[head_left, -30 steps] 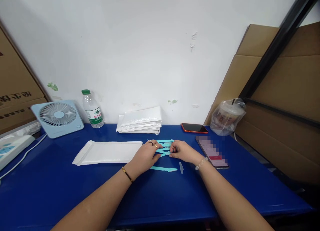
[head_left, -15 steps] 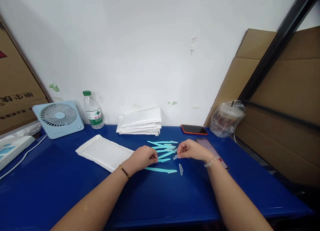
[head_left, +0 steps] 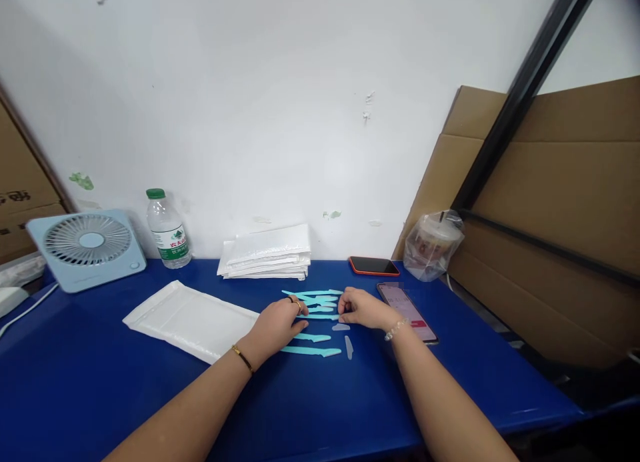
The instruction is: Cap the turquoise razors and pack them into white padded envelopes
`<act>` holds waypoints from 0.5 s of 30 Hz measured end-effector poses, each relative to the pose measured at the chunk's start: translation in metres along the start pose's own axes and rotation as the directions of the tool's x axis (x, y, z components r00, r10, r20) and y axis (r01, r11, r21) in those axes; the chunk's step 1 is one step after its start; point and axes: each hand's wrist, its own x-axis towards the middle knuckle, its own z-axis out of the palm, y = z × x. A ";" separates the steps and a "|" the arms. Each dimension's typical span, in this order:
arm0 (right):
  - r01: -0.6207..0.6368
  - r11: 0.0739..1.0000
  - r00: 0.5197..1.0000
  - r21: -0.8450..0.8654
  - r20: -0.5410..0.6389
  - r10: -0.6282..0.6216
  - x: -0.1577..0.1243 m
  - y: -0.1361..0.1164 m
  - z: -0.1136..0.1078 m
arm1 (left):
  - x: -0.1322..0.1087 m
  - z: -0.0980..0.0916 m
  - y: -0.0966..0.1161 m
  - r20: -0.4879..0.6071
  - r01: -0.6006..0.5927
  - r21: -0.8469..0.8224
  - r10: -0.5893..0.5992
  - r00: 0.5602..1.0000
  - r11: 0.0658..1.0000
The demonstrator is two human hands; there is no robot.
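Note:
Several teal eyebrow razors [head_left: 311, 351] lie on the blue table, most of them overlapping in a small pile. My left hand [head_left: 277, 325] is closed, thumb and index finger at the handle end of one razor [head_left: 319, 317]. At that razor's blade end, the fingertips of my right hand [head_left: 364, 309] pinch together; what exactly sits between them is partly hidden. Just below my right fingers lies a translucent blade cover [head_left: 341, 327], and a second clear cover [head_left: 349, 347] rests nearer to me. Two razors are apart from the pile, close below my left thumb.
A white padded envelope [head_left: 190, 319] lies left of my left hand. Along the wall stand a blue fan [head_left: 90, 249], a water bottle [head_left: 169, 232], stacked white envelopes [head_left: 267, 252], an orange-edged phone [head_left: 374, 267] and a bagged drink cup [head_left: 434, 245]. Another phone [head_left: 409, 312] lies by my right wrist.
The right hand has let go of a blade cover, which now lies on the table. The left hand has released one razor and gripped another. The view has shifted right.

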 end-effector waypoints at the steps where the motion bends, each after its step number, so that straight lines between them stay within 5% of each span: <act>1: 0.016 1.000 1.000 0.011 0.021 -0.016 0.000 -0.002 0.001 | 0.001 0.000 0.000 -0.002 0.001 0.007 -0.001 1.000 1.000; 15: 0.063 0.992 0.998 0.110 -0.009 -0.063 0.008 -0.012 0.018 | 0.004 -0.001 -0.007 -0.017 0.029 0.059 -0.028 0.999 0.998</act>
